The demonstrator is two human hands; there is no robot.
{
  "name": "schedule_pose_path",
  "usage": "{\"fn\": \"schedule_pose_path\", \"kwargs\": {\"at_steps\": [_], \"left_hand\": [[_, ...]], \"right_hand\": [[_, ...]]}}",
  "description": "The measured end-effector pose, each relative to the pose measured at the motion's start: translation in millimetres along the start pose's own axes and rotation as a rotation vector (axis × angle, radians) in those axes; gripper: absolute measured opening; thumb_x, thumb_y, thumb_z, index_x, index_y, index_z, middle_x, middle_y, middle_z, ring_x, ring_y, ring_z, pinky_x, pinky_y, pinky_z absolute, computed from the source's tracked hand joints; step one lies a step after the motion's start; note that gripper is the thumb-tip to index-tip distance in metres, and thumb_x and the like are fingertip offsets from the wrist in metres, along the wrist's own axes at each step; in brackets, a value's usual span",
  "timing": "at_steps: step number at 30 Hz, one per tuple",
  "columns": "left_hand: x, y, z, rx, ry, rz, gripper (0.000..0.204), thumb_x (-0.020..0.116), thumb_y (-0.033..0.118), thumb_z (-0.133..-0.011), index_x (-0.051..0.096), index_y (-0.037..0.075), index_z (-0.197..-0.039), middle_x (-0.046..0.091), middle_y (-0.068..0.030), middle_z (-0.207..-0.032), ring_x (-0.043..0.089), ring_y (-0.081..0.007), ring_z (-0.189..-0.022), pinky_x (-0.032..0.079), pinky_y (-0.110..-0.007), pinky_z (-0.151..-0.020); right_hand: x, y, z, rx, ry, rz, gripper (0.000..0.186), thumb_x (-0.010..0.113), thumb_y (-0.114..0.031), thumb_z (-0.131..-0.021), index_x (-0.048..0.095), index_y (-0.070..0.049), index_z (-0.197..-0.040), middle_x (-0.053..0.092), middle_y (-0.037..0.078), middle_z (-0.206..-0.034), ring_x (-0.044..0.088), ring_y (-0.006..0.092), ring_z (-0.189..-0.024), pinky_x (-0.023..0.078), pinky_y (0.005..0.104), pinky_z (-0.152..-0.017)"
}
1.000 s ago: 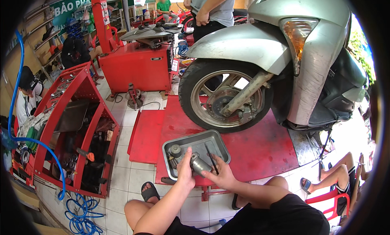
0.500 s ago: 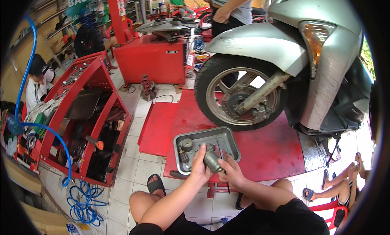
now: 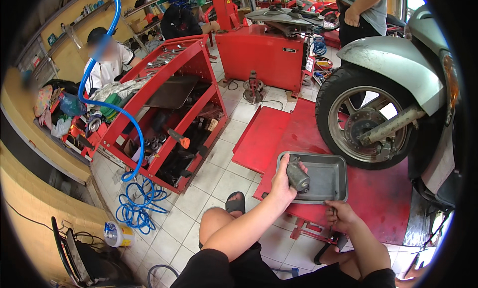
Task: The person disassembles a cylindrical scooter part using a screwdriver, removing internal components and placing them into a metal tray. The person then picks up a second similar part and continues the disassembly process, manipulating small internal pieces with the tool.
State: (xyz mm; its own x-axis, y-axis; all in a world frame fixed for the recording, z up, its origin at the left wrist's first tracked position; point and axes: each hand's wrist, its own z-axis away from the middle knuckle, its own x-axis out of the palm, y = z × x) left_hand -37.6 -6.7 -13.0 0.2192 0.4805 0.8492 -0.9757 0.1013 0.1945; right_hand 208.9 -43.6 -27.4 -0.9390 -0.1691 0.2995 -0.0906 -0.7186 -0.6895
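Observation:
My left hand (image 3: 284, 182) is wrapped round a worn grey metal cylinder that looks like a starter motor (image 3: 298, 177). It holds the motor, tilted, over the left side of a grey metal tray (image 3: 340, 174). Fingers curled closed, my right hand (image 3: 341, 216) is just off the tray's near edge, apart from the motor. Whatever the right hand grips is too small and dark to make out. The left part of the tray is hidden behind my left hand and the motor.
The tray rests on a red lift platform (image 3: 383, 208) beside a scooter's front wheel (image 3: 331, 116). To the left stands a red tool cart (image 3: 164, 113), an orange-tipped handle (image 3: 184, 142) jutting from it. A blue hose (image 3: 137, 131) hangs down to a coil on the floor. People are further back.
The view has swung left, so everything sits further right. My right hand has come off the motor and moved right and nearer me. My left hand still holds the motor.

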Motion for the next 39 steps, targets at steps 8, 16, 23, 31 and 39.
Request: {"fn": "schedule_pose_path", "kwargs": {"at_steps": [8,16,23,31,39], "left_hand": [[-7,-3,-8,-0.153,-0.105,-0.072,0.047,0.069,0.046,-0.089,0.057,0.004,-0.105,0.064,-0.0104,-0.087,0.065,-0.02,-0.077,0.059,-0.037,-0.076],[10,-1,16,-0.079,0.034,-0.224,0.048,0.073,0.044,-0.087,0.058,0.003,-0.107,0.064,-0.0099,-0.089,0.064,-0.0194,-0.079,0.058,-0.035,-0.078],[9,-4,16,-0.015,-0.003,-0.352,0.041,0.073,0.037,-0.089,0.059,0.002,-0.106,0.063,-0.0111,-0.091,0.064,-0.0211,-0.075,0.058,-0.038,-0.073],[8,-11,14,0.063,-0.012,-0.519,0.039,0.074,0.034,-0.089,0.06,0.002,-0.108,0.065,-0.0129,-0.094,0.065,-0.0206,-0.08,0.059,-0.04,-0.08],[8,-17,13,0.102,-0.013,-0.57,0.032,0.07,0.029,-0.092,0.06,0.002,-0.107,0.064,-0.013,-0.093,0.065,-0.0224,-0.078,0.059,-0.042,-0.077]], "right_hand": [[-1,16,4,0.126,-0.117,-0.163,0.031,0.052,-0.041,-0.102,0.052,-0.01,-0.1,0.031,-0.005,-0.062,0.026,0.0076,-0.048,0.023,0.0267,-0.045],[47,5,29,-0.25,-0.138,0.205,0.039,0.037,-0.034,-0.108,0.055,0.0,-0.112,0.035,-0.004,-0.068,0.03,0.0061,-0.055,0.03,0.0231,-0.05],[47,2,52,-0.448,-0.148,0.518,0.037,0.036,-0.025,-0.108,0.059,0.004,-0.108,0.048,0.002,-0.068,0.048,0.0093,-0.061,0.046,0.0286,-0.059],[46,-5,63,-0.529,-0.107,0.684,0.035,0.038,-0.021,-0.107,0.062,0.004,-0.102,0.059,0.01,-0.066,0.062,0.0164,-0.062,0.05,0.0333,-0.062],[38,-3,58,-0.507,-0.098,0.684,0.034,0.038,-0.021,-0.107,0.062,0.004,-0.103,0.055,0.007,-0.064,0.056,0.0147,-0.058,0.047,0.0331,-0.059]]}}
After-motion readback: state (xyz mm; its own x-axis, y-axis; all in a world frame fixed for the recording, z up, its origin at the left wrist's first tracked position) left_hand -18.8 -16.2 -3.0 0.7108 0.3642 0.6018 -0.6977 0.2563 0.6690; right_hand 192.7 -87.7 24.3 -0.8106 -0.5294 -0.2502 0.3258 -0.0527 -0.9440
